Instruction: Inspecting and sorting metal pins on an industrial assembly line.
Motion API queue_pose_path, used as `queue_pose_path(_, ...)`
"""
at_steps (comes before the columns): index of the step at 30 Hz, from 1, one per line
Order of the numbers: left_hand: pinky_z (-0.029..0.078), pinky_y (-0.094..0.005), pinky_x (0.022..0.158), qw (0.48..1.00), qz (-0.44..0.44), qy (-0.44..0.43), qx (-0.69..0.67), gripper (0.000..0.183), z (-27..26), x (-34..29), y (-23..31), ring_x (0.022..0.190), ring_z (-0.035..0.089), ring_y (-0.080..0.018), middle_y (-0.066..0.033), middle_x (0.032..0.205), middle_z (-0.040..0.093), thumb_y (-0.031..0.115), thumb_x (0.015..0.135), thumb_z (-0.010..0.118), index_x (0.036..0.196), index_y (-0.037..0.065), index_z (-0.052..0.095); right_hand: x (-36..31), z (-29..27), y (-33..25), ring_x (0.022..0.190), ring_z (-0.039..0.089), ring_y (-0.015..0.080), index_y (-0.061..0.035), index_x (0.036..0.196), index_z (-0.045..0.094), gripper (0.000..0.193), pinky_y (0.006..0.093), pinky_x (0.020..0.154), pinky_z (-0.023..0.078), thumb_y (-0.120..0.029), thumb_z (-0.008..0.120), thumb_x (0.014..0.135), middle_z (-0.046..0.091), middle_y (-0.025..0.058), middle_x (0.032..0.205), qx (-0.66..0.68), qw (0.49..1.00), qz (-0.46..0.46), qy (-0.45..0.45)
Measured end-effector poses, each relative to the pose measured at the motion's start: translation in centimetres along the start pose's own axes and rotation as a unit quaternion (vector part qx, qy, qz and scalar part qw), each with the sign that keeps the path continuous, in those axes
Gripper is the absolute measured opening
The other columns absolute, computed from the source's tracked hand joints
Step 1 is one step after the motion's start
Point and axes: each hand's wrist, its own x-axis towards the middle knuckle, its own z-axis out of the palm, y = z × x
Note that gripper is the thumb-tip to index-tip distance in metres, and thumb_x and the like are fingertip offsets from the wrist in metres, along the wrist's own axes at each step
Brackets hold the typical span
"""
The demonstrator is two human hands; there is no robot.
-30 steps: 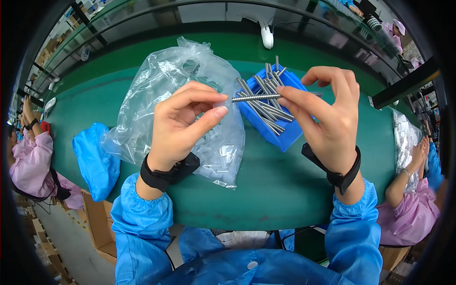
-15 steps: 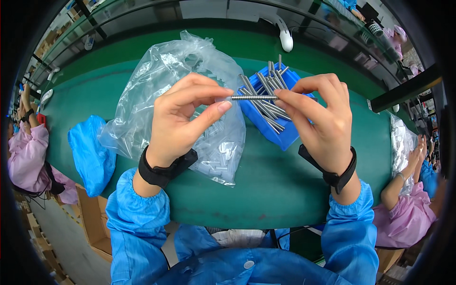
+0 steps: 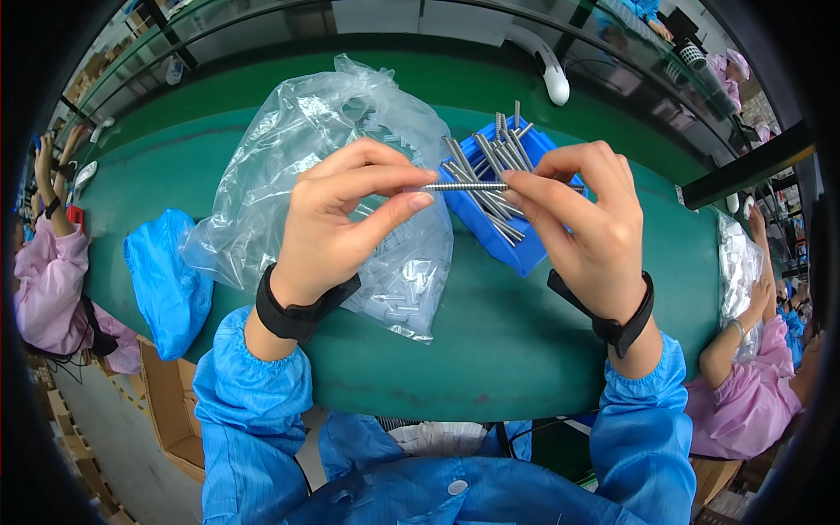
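Observation:
A slim, tightly ribbed metal spring (image 3: 468,186) lies level between my hands, above the table. My right hand (image 3: 586,223) is closed in a pinch on it, and its right end sticks out past the fingers. At the spring's left end, my left hand (image 3: 346,214) pinches a small clear plastic tube, mostly hidden by the fingertips. Behind the right hand stands a blue bin (image 3: 522,255) holding several like springs (image 3: 499,210). A large clear plastic bag (image 3: 262,166) with many short clear tubes (image 3: 407,293) lies under and behind the left hand.
A blue cloth bundle (image 3: 171,280) rests at the left of the green table (image 3: 516,359). Toward the back is a white handheld device (image 3: 553,79). Co-workers in pink sleeves sit at left (image 3: 52,271) and right (image 3: 748,394). A cardboard box (image 3: 171,411) stands below the table's left edge.
The hands have drawn slightly closer together, and the spring sits a little lower in view. Less of the clear tube shows at my left fingertips. Both pinches are kept.

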Motion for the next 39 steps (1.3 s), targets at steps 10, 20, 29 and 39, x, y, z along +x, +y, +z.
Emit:
queue_pose_path(10, 0.05, -0.0245, 0.07, 1.0, 0.0, 0.003, 0.005, 0.022, 0.1, 0.0, -0.1, 0.082, 0.059, -0.0151, -0.0098, 0.09, 0.06, -0.009, 0.074, 0.068, 0.096, -0.004, 0.069, -0.2, 0.7, -0.4, 0.069, 0.052, 0.0182, -0.0101, 0.082, 0.067, 0.017, 0.0312, 0.059, 0.035, -0.009, 0.074, 0.067, 0.057, 0.0015, 0.078, 0.001, 1.0, 0.004, 0.008)
queue_pose_path(20, 0.051, -0.0245, 0.069, 1.0, -0.015, 0.0, -0.018, 0.021, 0.4, -0.2, -0.3, 0.08, 0.059, -0.0153, -0.0104, 0.089, 0.061, -0.009, 0.075, 0.068, 0.095, -0.005, 0.069, -0.3, 1.0, -0.7, 0.068, 0.052, 0.0181, -0.0092, 0.082, 0.067, 0.018, 0.0308, 0.058, 0.034, -0.008, 0.074, 0.066, 0.057, 0.002, 0.078, 0.003, 1.0, -0.004, 0.013)
queue_pose_path(29, 0.051, -0.0242, 0.068, 0.999, -0.017, 0.005, -0.031, 0.021, 0.4, -0.2, -0.2, 0.08, 0.06, -0.0151, -0.0103, 0.088, 0.06, -0.008, 0.075, 0.069, 0.095, -0.004, 0.069, -0.5, 1.2, -1.4, 0.068, 0.052, 0.0183, -0.0079, 0.082, 0.067, 0.017, 0.0311, 0.058, 0.036, -0.007, 0.074, 0.067, 0.057, 0.0024, 0.077, 0.039, 0.999, 0.023, 0.005)
queue_pose_path(39, 0.051, -0.0244, 0.067, 0.999, 0.003, 0.006, -0.034, 0.022, 0.1, -0.2, 0.2, 0.079, 0.06, -0.0154, -0.0107, 0.087, 0.061, -0.009, 0.073, 0.07, 0.094, -0.005, 0.069, -0.5, 1.2, -1.0, 0.065, 0.055, 0.0202, -0.003, 0.083, 0.069, 0.01, 0.0301, 0.059, 0.043, -0.006, 0.071, 0.074, 0.058, 0.0058, 0.075, 0.196, 0.97, 0.139, -0.043)
